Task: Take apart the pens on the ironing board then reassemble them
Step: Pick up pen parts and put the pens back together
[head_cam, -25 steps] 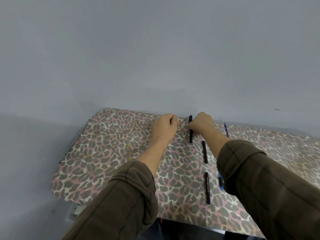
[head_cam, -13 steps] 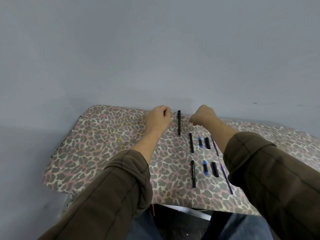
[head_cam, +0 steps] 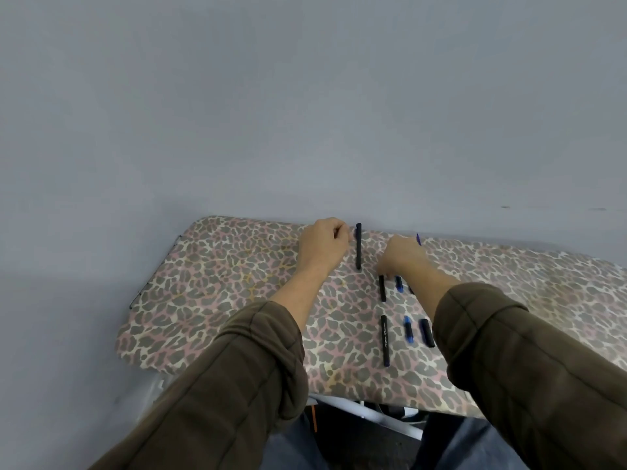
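On leopard-print fabric (head_cam: 237,283), slim black barrels (head_cam: 358,245).

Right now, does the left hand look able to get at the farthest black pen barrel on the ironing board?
Likely yes. The left hand lies just beside the farthest black pen barrel, with nothing between them. The right hand is at the next barrel, clear of it.

Leopard-print ironing board (head_cam: 220,283), black pen barrels (head_cam: 358,245), blue-tipped pieces (head_cam: 408,330)
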